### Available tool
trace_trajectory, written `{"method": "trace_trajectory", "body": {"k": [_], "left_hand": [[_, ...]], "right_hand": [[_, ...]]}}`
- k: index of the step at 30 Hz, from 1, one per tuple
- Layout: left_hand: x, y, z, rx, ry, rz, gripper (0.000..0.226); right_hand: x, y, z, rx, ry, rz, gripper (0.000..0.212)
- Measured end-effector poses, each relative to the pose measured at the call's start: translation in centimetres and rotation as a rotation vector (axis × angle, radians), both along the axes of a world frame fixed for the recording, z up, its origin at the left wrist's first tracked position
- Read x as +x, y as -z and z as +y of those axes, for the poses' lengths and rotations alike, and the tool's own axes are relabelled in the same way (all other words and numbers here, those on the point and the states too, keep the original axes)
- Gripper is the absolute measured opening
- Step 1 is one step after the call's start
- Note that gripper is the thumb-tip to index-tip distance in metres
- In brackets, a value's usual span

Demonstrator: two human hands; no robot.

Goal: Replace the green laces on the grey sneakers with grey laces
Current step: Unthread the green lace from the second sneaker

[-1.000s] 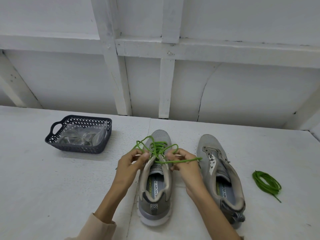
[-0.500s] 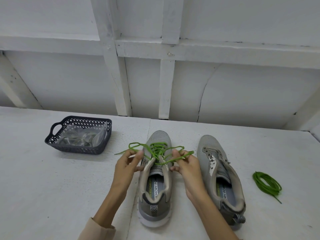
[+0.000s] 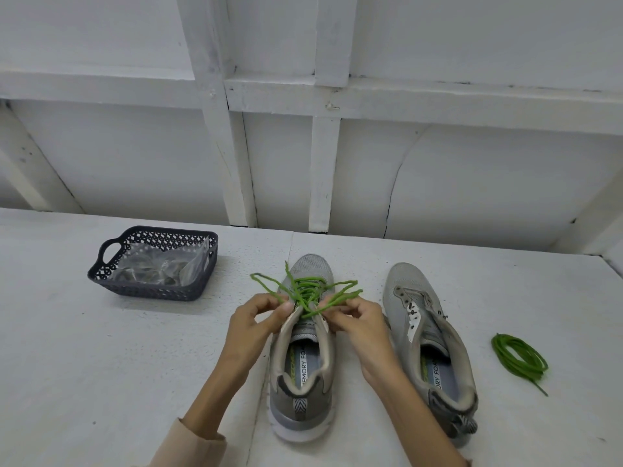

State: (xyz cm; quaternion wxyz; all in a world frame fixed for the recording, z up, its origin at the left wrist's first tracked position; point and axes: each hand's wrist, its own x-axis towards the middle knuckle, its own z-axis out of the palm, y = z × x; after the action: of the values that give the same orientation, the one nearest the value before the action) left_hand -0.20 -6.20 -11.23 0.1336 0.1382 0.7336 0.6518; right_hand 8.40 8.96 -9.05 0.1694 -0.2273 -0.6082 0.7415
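Two grey sneakers stood side by side on the white table (image 3: 84, 365), toes away from the person: the laced sneaker (image 3: 303, 365) between the forearms and the bare sneaker (image 3: 435, 352) just to its right, its eyelets empty. The green lace (image 3: 305, 289) was threaded through the lower eyelets of the laced sneaker, with loose loops and ends fanned out over the toe box. The left hand (image 3: 251, 326) pinched a strand between thumb and forefinger at the top of the tongue opening on its side, and the right hand (image 3: 359, 326) pinched a strand likewise on the other side, so both hands were closed on the cord. A coiled green lace (image 3: 517, 357) lay well apart on the right. A dark basket (image 3: 148, 291) at far left held a clear plastic bag (image 3: 161, 267); whether the grey laces were inside it could not be told. The lace looked thin, light and limp, likely to slide through the eyelets with little drag yet to tangle where loops crossed, so it seemed best taken close to an eyelet, one crossing at a time. The sneaker seemed light with a soft collar, so it would probably shift unless one hand steadied its upper
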Motion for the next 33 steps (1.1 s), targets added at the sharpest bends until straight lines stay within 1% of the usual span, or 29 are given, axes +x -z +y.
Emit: {"method": "trace_trajectory", "body": {"k": [2, 4, 5, 7, 8, 9, 11, 13, 15, 16, 18, 19, 20, 22, 24, 25, 27, 29, 30, 33], "left_hand": [[0.0, -0.3, 0.3, 0.093, -0.104, -0.044, 0.016], [0.2, -0.2, 0.3, 0.150, -0.149, -0.084, 0.016], [0.3, -0.1, 0.3, 0.132, -0.116, -0.076, 0.018], [0.4, 0.1, 0.1, 0.007, 0.013, -0.018, 0.026], [0.4, 0.1, 0.1, -0.038, 0.055, 0.008, 0.030], [0.2, 0.1, 0.1, -0.035, 0.058, 0.022, 0.032], [0.0, -0.2, 0.3, 0.049, -0.021, -0.019, 0.025], [0.1, -0.4, 0.5, 0.142, -0.147, -0.097, 0.016], [0.4, -0.3, 0.3, 0.180, -0.176, -0.112, 0.016], [0.5, -0.1, 0.2, 0.164, -0.136, -0.102, 0.018], [0.7, 0.0, 0.0, 0.049, 0.000, -0.046, 0.023], [0.7, 0.0, -0.1, 0.003, 0.047, -0.021, 0.026], [0.5, 0.0, 0.0, -0.001, 0.050, -0.011, 0.027], [0.3, -0.3, 0.2, 0.088, -0.055, -0.053, 0.023], [0.4, -0.5, 0.4, 0.173, -0.198, -0.102, 0.018], [0.5, -0.5, 0.4, 0.187, -0.222, -0.106, 0.018], [0.8, -0.2, 0.3, 0.158, -0.145, -0.087, 0.019], [0.9, 0.0, 0.2, 0.061, -0.008, -0.053, 0.020], [0.8, 0.1, 0.1, 0.028, 0.028, -0.048, 0.019], [0.3, -0.1, 0.0, 0.028, 0.054, -0.078, 0.016]], "right_hand": [[-0.2, 0.3, 0.2, -0.077, 0.121, 0.023, 0.015], [-0.1, 0.6, 0.3, -0.148, 0.188, 0.035, 0.015], [0.0, 0.5, 0.2, -0.136, 0.161, 0.031, 0.014], [0.3, -0.1, -0.2, -0.064, 0.030, 0.031, 0.011], [0.4, -0.5, -0.3, -0.035, -0.025, 0.035, 0.012], [0.4, -0.7, -0.3, -0.016, -0.045, 0.040, 0.017], [0.3, -0.6, -0.1, -0.037, 0.018, 0.047, 0.025], [0.0, 0.1, 0.0, -0.125, 0.156, 0.050, 0.021], [-0.1, 0.6, 0.0, -0.169, 0.203, 0.055, 0.013], [0.0, 0.5, -0.1, -0.152, 0.165, 0.058, 0.009], [0.2, 0.1, -0.3, -0.059, 0.026, 0.061, 0.005], [0.2, -0.2, -0.3, -0.008, -0.020, 0.053, 0.008], [0.2, -0.2, -0.3, 0.023, -0.025, 0.044, 0.012], [0.0, 0.1, -0.2, -0.013, 0.066, 0.054, 0.020], [-0.1, 0.5, -0.2, -0.127, 0.180, 0.080, 0.017], [-0.1, 0.6, -0.2, -0.149, 0.206, 0.086, 0.015], [0.1, 0.5, -0.3, -0.107, 0.145, 0.080, 0.014], [0.2, 0.1, -0.4, -0.016, 0.029, 0.081, 0.015], [0.3, -0.1, -0.5, 0.020, -0.006, 0.081, 0.015], [0.5, -0.2, -0.2, 0.010, -0.049, 0.106, 0.005]]}}
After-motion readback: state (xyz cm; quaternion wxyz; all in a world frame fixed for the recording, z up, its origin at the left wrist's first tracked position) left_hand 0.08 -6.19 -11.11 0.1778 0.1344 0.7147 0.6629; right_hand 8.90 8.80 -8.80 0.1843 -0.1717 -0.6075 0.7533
